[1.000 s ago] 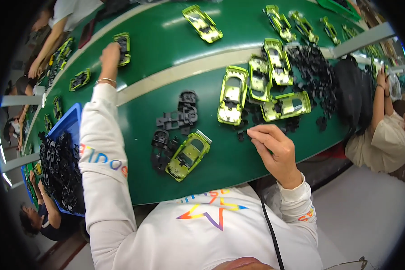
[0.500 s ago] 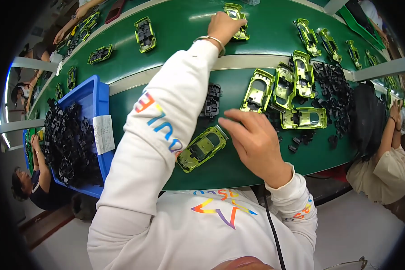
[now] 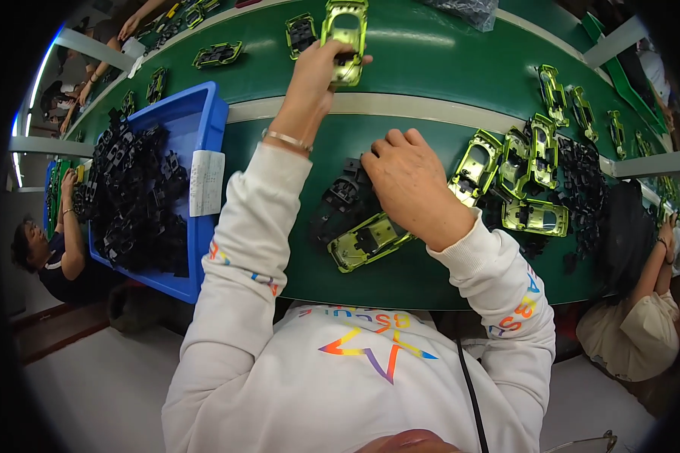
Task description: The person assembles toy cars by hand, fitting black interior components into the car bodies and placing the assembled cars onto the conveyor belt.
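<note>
My left hand [image 3: 313,79] is closed around a lime-green toy car body shell [image 3: 347,32], above the far strip of the green table. Nearer to me, my right hand [image 3: 411,185] has its fingers curled down at the edge of a black plastic car chassis [image 3: 349,186]; its thumb is hidden. Just below that hand, another green car shell [image 3: 366,243] lies at a slant, its right end partly covered by my wrist. To the right of my right hand several green shells, one of them a shell on its side [image 3: 535,217], lie grouped together.
At left stands a blue bin [image 3: 211,121] heaped with black plastic parts [image 3: 136,204]. A pale rail [image 3: 431,108] crosses the table. Loose black parts [image 3: 582,196] are piled at right. A shell with black inside [image 3: 301,35] and a plastic bag [image 3: 468,9] lie farther back. Other people sit both sides.
My left hand has moved left along the far strip with the green shell. My right hand has gone forward onto the black chassis, which has shifted left and nearer. The view has turned somewhat.
</note>
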Available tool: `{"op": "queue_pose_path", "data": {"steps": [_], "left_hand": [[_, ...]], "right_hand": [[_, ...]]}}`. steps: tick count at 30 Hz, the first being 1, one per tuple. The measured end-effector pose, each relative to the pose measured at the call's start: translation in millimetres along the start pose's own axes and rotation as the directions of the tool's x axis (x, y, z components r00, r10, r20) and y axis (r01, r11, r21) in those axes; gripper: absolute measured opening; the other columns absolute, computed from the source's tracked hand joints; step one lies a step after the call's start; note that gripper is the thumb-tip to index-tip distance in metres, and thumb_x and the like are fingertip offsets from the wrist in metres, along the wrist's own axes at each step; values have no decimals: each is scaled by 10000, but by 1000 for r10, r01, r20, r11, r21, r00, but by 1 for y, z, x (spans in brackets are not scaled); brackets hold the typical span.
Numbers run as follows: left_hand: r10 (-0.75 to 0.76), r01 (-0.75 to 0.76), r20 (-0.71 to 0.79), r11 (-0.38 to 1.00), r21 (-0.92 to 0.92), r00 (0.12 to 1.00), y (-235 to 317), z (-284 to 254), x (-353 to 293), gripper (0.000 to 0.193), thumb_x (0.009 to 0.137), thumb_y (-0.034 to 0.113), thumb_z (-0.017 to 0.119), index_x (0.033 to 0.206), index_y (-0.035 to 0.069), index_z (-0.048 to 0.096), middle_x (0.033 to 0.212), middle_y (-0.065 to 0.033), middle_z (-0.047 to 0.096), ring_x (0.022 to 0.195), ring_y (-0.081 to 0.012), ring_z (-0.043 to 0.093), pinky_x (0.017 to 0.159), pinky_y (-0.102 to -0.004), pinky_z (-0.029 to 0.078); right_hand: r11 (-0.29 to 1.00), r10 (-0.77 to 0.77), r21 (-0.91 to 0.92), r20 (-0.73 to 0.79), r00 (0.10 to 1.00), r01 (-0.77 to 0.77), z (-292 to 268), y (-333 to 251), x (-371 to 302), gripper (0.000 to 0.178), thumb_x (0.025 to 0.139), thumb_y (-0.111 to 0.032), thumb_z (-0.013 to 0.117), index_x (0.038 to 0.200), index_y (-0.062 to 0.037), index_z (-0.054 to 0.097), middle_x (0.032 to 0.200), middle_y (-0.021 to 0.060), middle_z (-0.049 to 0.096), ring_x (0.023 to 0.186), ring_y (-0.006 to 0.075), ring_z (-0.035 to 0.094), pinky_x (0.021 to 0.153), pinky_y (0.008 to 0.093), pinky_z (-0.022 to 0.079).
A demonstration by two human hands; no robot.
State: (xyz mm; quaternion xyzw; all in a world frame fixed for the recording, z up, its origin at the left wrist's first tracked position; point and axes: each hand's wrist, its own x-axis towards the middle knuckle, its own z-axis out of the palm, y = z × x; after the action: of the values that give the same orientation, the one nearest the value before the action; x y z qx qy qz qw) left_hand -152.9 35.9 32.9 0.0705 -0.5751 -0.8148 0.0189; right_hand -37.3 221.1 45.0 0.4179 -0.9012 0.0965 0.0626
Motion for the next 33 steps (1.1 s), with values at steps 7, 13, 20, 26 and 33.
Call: {"op": "queue_pose_path", "data": {"steps": [7,13,20,26,33], "left_hand": [[-67,54,-88,987,-150,994,-14,-62,-97,340,928,80,547,1248,-28,574,1105,-151,694,904,-241,713,738,-326,545],[-65,45,-101,980,-194,993,-24,-68,-122,342,939,100,558,1260,-19,571,1141,-144,689,929,-236,703,778,-327,548],[-47,41,-15,956,-291,999,-23,-38,-140,504,939,120,627,1397,31,435,1244,-130,618,1004,-267,693,832,-370,577],[-15,-4,-47,929,-371,999,-19,-35,-140,579,875,108,771,1335,50,424,1108,-82,603,969,-211,667,806,-377,602],[-89,72,-44,954,-291,995,-17,-39,-140,566,848,52,759,1323,58,451,1109,-65,598,960,-184,655,802,-375,618]], "right_hand": [[999,4,50,-78,997,0,-6,10,-1,300,789,-29,664,1085,-78,674,864,78,666,873,273,621,817,391,462],[289,559,937,1,829,-196,-12,12,-13,284,959,-29,582,1234,-82,626,906,12,676,827,63,639,642,244,514],[-300,632,953,227,741,-36,-6,-19,0,414,1009,-94,566,1410,-4,518,1275,81,625,1124,160,629,992,318,519],[120,518,966,137,844,-230,6,-36,-4,528,1008,-83,565,1497,32,406,1347,146,618,1122,176,634,927,295,484],[919,264,357,-232,936,-170,7,-48,-10,660,897,3,628,1485,42,329,1058,212,656,955,381,637,805,448,523]]}}
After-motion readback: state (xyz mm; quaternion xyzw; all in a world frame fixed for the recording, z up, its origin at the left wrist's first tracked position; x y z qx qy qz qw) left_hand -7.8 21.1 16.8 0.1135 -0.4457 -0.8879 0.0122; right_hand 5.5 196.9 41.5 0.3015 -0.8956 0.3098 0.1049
